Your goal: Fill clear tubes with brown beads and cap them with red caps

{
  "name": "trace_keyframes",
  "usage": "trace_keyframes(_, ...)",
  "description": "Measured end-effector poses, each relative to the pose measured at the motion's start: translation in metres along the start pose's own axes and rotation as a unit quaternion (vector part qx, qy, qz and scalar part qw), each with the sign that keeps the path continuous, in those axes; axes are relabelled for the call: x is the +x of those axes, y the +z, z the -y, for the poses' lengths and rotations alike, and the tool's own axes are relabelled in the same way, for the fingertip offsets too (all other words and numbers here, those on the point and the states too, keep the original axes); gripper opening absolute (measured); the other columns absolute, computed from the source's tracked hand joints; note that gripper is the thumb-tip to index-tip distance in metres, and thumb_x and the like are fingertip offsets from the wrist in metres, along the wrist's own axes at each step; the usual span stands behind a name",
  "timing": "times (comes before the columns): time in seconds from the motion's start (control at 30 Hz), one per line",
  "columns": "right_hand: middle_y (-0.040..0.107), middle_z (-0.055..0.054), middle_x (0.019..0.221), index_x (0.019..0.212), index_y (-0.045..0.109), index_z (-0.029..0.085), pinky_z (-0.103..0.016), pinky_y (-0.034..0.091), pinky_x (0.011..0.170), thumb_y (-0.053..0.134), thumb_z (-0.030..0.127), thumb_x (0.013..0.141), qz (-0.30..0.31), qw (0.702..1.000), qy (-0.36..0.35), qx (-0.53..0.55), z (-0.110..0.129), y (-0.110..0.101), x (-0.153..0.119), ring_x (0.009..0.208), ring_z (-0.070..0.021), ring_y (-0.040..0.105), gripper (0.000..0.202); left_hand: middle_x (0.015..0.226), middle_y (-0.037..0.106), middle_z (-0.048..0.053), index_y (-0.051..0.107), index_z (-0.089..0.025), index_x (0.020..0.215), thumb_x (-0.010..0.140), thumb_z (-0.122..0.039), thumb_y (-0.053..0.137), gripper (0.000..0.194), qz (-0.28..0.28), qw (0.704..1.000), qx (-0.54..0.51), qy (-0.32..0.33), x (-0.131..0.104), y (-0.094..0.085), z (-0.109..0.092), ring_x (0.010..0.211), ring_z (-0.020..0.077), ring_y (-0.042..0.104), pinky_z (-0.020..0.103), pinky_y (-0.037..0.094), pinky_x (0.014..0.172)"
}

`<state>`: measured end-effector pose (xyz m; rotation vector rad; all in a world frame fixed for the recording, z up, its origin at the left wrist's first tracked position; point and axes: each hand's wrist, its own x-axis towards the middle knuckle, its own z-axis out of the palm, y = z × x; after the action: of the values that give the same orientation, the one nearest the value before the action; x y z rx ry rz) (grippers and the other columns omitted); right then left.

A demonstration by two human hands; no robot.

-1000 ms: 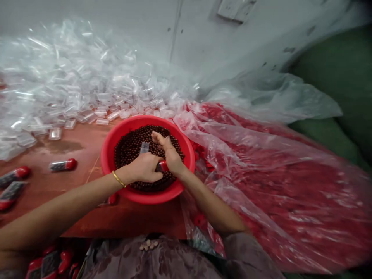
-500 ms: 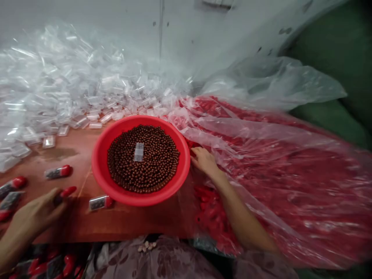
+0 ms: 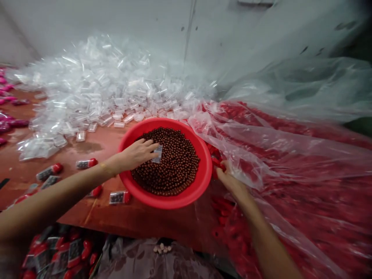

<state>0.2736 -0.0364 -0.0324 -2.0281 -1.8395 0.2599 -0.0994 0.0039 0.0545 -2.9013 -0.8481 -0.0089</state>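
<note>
The left hand (image 3: 136,154) reaches into the red bowl (image 3: 203,176), its fingertips closing on 1 small clear tube (image 3: 158,154) that lies on top of the brown beads (image 3: 174,170). The grip looks like a light pinch on the tube's left edge, not yet a firm hold. The right hand (image 3: 229,180) is just beside the bowl's right rim, under the edge of the clear plastic sheet (image 3: 261,155), fingers curled among the red caps (image 3: 221,201); whether it pinches 1 cap cannot be told.

Likely risks: the slick tube could slip from so shallow a pinch and sink into the beads, or a nudge could tip the bowl, which sits near the desk (image 3: 95,143) edge, and scatter beads.

Counts: 1 bowl, 1 tube in it, about 6 filled capped tubes (image 3: 85,163) lying on the desk left of the bowl, and a heap of empty tubes (image 3: 101,89) too many to count.
</note>
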Motion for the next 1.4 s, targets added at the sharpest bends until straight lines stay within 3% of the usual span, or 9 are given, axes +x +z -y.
trace_keyframes(0.13,0.063,-0.005,0.076,0.082,0.056,0.022,-0.033,0.047,0.065,0.046,0.038,0.077,-0.042,0.994,0.033,0.091,0.007,-0.014,-0.011,0.07,-0.0211,0.059,0.019,0.118,0.06,0.01,0.062,-0.021,0.102,0.083,-0.009,0.05,0.025,0.032,0.996,-0.014,0.083,0.047,0.033,0.026,0.111,0.021,0.052,0.034,0.034,0.094)
trace_keyframes(0.3,0.053,0.002,0.054,0.063,0.053,0.022,-0.026,0.042,0.048,0.054,0.046,0.08,-0.043,0.973,-0.075,0.212,0.059,-0.035,-0.019,0.048,-0.0133,0.049,0.03,0.08,0.065,0.008,0.063,-0.015,0.086,0.087,-0.024,0.048,0.018,0.033,0.995,-0.096,-0.01,0.054,0.027,0.019,0.076,0.0164,0.058,0.028,0.039,0.075)
trace_keyframes(0.4,0.068,-0.003,0.085,0.095,0.064,0.023,-0.029,0.05,0.067,0.053,0.034,0.084,-0.015,0.956,-0.205,0.209,0.102,-0.039,-0.012,0.072,-0.017,0.063,0.019,0.074,0.062,0.004,0.061,-0.015,0.09,0.086,-0.032,0.048,0.022,0.044,0.979,-0.187,-0.069,0.047,0.009,0.001,0.063,0.0118,0.053,0.023,0.035,0.062)
trace_keyframes(0.5,0.064,-0.007,0.116,0.119,0.056,0.024,-0.034,0.048,0.087,0.052,0.026,0.082,0.051,0.935,-0.292,0.195,0.135,-0.031,0.0,0.103,-0.0208,0.061,0.037,0.071,0.06,0.002,0.06,-0.013,0.086,0.085,-0.034,0.048,0.024,0.055,0.954,-0.279,-0.093,0.037,-0.003,-0.013,0.058,0.0093,0.049,0.022,0.031,0.056)
trace_keyframes(0.7,0.062,-0.002,0.072,0.087,0.061,0.018,-0.028,0.045,0.065,0.046,0.035,0.087,0.133,0.914,-0.282,0.26,0.161,-0.01,0.019,0.066,-0.0149,0.057,0.022,0.072,0.06,0.001,0.057,-0.013,0.083,0.086,-0.042,0.044,0.032,0.052,0.882,-0.45,-0.131,0.014,-0.014,-0.016,0.063,0.0095,0.053,0.019,0.037,0.057)
trace_keyframes(0.87,0.055,0.002,0.065,0.08,0.059,0.017,-0.023,0.043,0.052,0.05,0.04,0.084,0.191,0.882,-0.228,0.365,0.176,-0.011,0.026,0.057,-0.0114,0.051,0.024,0.066,0.061,0.001,0.054,-0.014,0.079,0.086,-0.046,0.043,0.034,0.106,0.846,-0.479,-0.207,0.004,-0.036,-0.012,0.056,0.0096,0.054,0.019,0.04,0.052)
trace_keyframes(1.07,0.054,0.002,0.062,0.077,0.058,0.017,-0.022,0.044,0.044,0.053,0.044,0.082,0.221,0.856,-0.209,0.417,0.18,-0.017,0.012,0.05,-0.0096,0.05,0.028,0.061,0.061,0.0,0.051,-0.016,0.072,0.086,-0.051,0.042,0.039,0.161,0.818,-0.511,-0.211,-0.009,-0.061,-0.021,0.053,0.0088,0.053,0.019,0.041,0.051)
trace_keyframes(1.23,0.056,0.001,0.059,0.079,0.057,0.018,-0.025,0.045,0.045,0.051,0.051,0.082,0.029,0.904,-0.102,0.415,0.136,-0.038,0.028,0.045,-0.0104,0.049,0.034,0.06,0.059,0.001,0.055,-0.017,0.07,0.085,-0.05,0.043,0.039,0.173,0.827,-0.465,-0.266,-0.054,-0.078,-0.023,0.052,0.0096,0.053,0.019,0.038,0.049)
trace_keyframes(1.4,0.065,-0.004,0.073,0.089,0.062,0.019,-0.033,0.049,0.066,0.058,0.039,0.081,0.007,0.937,-0.202,0.286,0.16,-0.032,0.054,0.066,-0.0188,0.06,0.022,0.07,0.061,0.003,0.058,-0.016,0.079,0.091,-0.043,0.035,0.037,0.144,0.928,-0.247,-0.238,-0.047,-0.06,-0.021,0.058,0.0113,0.052,0.022,0.038,0.056)
